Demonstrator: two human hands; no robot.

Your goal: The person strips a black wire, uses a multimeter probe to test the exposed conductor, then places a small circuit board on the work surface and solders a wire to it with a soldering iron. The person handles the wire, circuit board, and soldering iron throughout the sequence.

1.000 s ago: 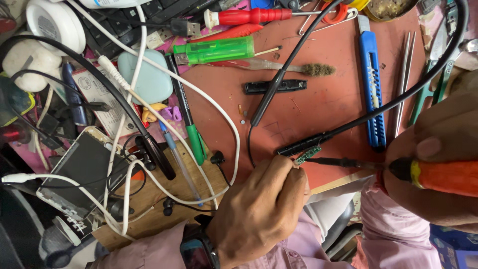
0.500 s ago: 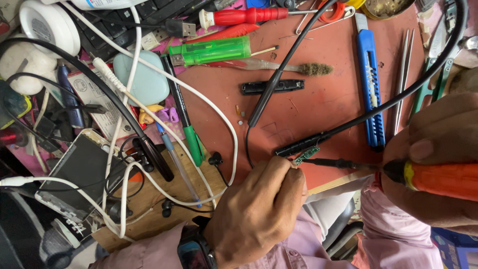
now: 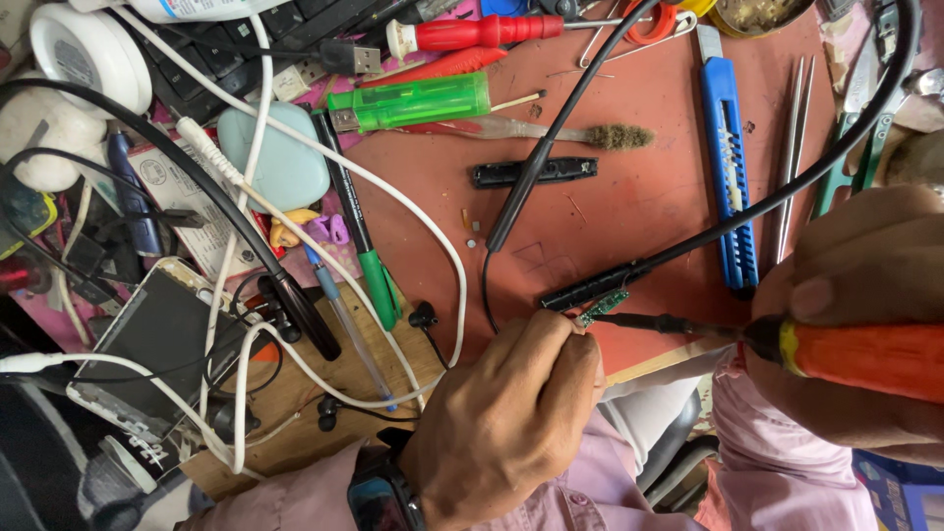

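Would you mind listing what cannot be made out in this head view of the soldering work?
- Small green circuit board: parts too small to tell; left hand hides one end.
- Soldering iron: handle cut off by the right edge; right hand covers it.
- Phone: screen crossed by cables.

Red-brown work mat (image 3: 629,211) on wooden bench (image 3: 324,393): blue utility knife (image 3: 726,157), green lighter (image 3: 413,101), red screwdriver (image 3: 472,34), tweezers (image 3: 795,147), bristle brush (image 3: 560,133) (worn), black plastic strip (image 3: 534,172), white cables (image 3: 393,197).
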